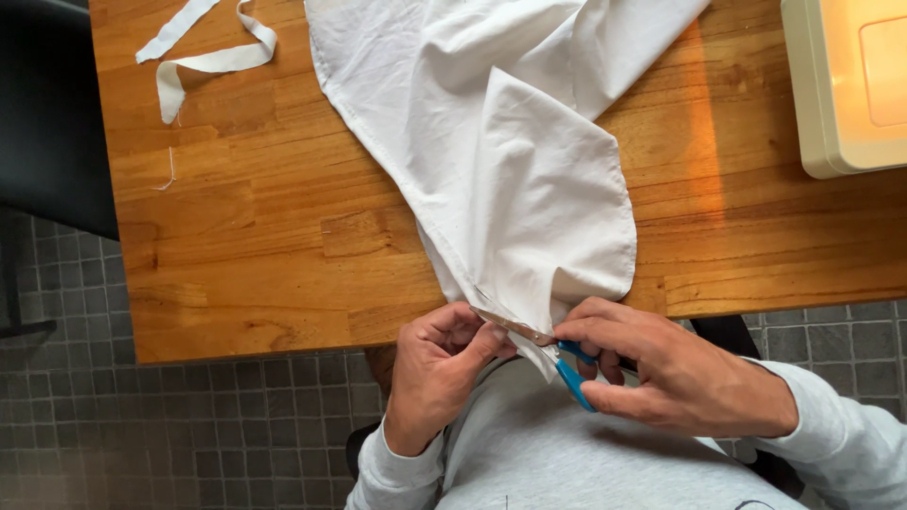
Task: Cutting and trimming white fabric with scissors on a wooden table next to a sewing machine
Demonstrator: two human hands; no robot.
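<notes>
While the white cloth (510, 161) sprawls across the wooden surface (265, 255), its lower corner hangs over the near edge, right where both hands meet. Right hand (661, 368) is closed around the blue-handled scissors (557, 359), blades parted a bit and pointing up-left along the cloth's hemmed edge. Left hand (439, 373) sits just left of the blades, fingers curled, pinching the cloth's edge taut, so it's touching the cloth directly. The edge's long axis runs diagonally away from the scissors. Far from the cloth's corner lie a cut white strip (203, 57) and a cream sewing machine (846, 85).
</notes>
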